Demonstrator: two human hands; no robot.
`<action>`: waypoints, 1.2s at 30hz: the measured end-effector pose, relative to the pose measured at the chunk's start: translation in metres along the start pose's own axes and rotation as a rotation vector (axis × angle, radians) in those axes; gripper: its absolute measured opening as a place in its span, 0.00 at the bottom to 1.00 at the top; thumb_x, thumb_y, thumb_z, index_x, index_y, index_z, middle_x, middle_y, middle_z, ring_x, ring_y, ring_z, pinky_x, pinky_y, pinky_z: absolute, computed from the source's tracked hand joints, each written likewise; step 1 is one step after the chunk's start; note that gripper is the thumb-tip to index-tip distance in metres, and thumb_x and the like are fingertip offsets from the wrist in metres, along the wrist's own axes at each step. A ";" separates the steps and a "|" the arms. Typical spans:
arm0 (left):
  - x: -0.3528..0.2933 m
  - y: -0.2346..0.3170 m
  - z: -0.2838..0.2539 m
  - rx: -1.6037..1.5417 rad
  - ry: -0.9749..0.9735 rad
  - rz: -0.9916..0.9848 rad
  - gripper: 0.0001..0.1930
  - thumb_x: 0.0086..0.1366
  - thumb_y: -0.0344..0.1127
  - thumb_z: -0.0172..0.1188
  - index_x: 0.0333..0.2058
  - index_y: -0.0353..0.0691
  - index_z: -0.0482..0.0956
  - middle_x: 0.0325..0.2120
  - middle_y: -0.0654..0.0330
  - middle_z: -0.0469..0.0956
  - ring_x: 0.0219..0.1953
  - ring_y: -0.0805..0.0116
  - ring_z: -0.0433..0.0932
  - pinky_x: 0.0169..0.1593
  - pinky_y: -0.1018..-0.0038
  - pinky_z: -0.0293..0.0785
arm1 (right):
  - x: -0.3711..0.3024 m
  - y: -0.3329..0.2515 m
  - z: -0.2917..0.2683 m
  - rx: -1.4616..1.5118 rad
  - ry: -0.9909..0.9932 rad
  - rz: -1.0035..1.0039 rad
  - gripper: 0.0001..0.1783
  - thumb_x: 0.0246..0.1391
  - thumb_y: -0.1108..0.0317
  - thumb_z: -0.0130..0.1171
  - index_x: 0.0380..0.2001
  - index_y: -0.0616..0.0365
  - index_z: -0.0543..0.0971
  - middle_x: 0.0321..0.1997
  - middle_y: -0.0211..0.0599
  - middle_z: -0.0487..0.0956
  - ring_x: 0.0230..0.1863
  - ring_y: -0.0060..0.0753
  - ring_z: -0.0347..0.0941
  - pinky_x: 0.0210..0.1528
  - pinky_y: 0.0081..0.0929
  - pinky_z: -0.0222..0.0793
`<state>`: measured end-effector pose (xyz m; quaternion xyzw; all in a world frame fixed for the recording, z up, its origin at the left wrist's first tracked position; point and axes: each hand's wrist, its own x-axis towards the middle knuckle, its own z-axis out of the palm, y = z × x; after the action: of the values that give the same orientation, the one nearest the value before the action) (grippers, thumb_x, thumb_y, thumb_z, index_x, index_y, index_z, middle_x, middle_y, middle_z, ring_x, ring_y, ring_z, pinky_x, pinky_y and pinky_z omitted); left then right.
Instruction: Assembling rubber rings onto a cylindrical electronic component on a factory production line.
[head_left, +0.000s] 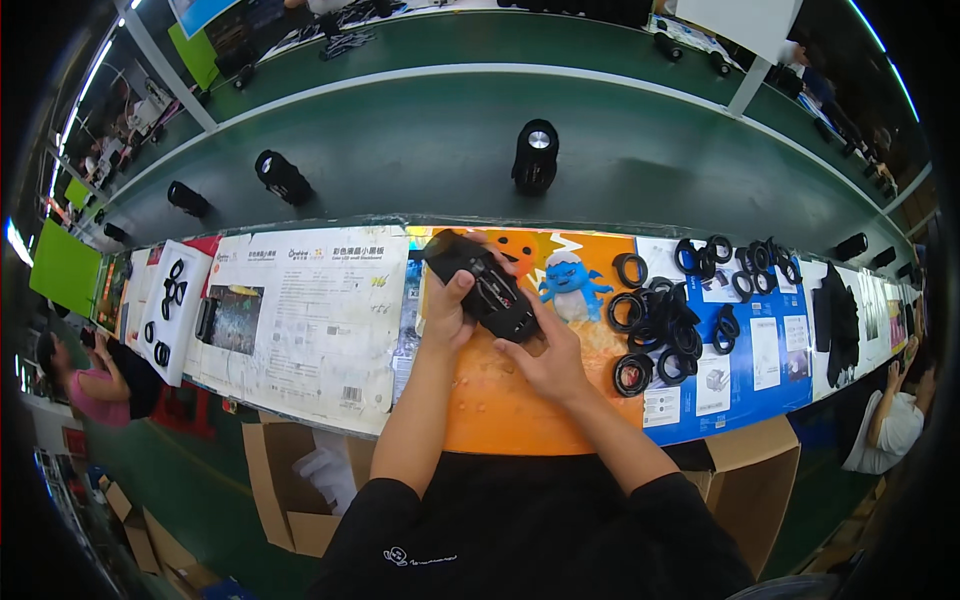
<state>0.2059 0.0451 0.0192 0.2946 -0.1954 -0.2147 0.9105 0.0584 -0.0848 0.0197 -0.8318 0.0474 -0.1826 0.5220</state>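
Note:
A black cylindrical device (490, 293), by its look a portable speaker, lies tilted between my two hands above the orange part of the table. My left hand (450, 308) is wrapped round its left side, with the thumb on top. At its lower right end, my right hand (548, 352) grips it with thumb and fingers. Small markings and a control panel face up. To the right of my hands lies a heap of black rings (660, 322), some overlapping.
Beyond the table edge runs a green conveyor belt (420, 150) carrying similar black cylinders (536, 158). A white tray with black rings (172, 310) sits on the left. Open cardboard boxes (290, 500) stand below. Other people (100, 385) work at both sides.

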 end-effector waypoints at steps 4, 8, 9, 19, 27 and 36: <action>-0.002 -0.003 -0.001 0.005 -0.067 -0.095 0.39 0.59 0.46 0.86 0.62 0.38 0.74 0.47 0.52 0.85 0.50 0.53 0.89 0.58 0.58 0.88 | -0.004 0.018 0.008 0.215 -0.015 -0.008 0.49 0.59 0.67 0.82 0.77 0.68 0.68 0.68 0.54 0.81 0.67 0.42 0.82 0.69 0.37 0.77; -0.004 -0.005 0.000 0.094 -0.060 -0.118 0.39 0.60 0.50 0.84 0.62 0.40 0.74 0.48 0.53 0.83 0.52 0.54 0.87 0.60 0.58 0.87 | -0.004 0.015 0.009 0.241 0.033 -0.037 0.49 0.57 0.65 0.83 0.76 0.67 0.69 0.65 0.55 0.84 0.64 0.43 0.85 0.65 0.35 0.80; -0.004 -0.005 0.001 0.095 -0.057 -0.119 0.39 0.60 0.50 0.84 0.62 0.40 0.74 0.48 0.53 0.83 0.52 0.54 0.87 0.60 0.58 0.87 | -0.004 0.015 0.010 0.242 0.031 -0.035 0.49 0.57 0.65 0.83 0.76 0.67 0.69 0.65 0.55 0.84 0.64 0.43 0.85 0.65 0.35 0.80; -0.006 -0.011 0.001 0.043 -0.107 -0.154 0.39 0.57 0.46 0.86 0.62 0.40 0.74 0.48 0.53 0.83 0.51 0.55 0.87 0.59 0.58 0.87 | -0.005 0.022 0.006 0.362 -0.002 -0.017 0.52 0.58 0.68 0.83 0.79 0.72 0.65 0.67 0.54 0.82 0.65 0.36 0.82 0.67 0.34 0.80; -0.009 -0.014 0.007 0.020 -0.093 -0.109 0.39 0.57 0.44 0.86 0.61 0.40 0.75 0.48 0.54 0.84 0.51 0.57 0.88 0.59 0.60 0.87 | -0.008 0.028 0.008 0.498 -0.027 0.036 0.52 0.59 0.68 0.83 0.79 0.72 0.64 0.68 0.50 0.81 0.65 0.33 0.81 0.68 0.34 0.79; -0.008 -0.021 0.008 0.054 -0.142 -0.166 0.37 0.57 0.46 0.85 0.60 0.40 0.75 0.47 0.53 0.81 0.51 0.56 0.85 0.58 0.58 0.87 | -0.010 0.028 0.000 0.494 -0.008 0.052 0.53 0.60 0.66 0.83 0.81 0.69 0.63 0.67 0.48 0.81 0.64 0.31 0.80 0.69 0.33 0.78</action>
<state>0.1892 0.0298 0.0102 0.3181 -0.2401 -0.3045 0.8651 0.0527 -0.0942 -0.0074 -0.6781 0.0204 -0.1718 0.7143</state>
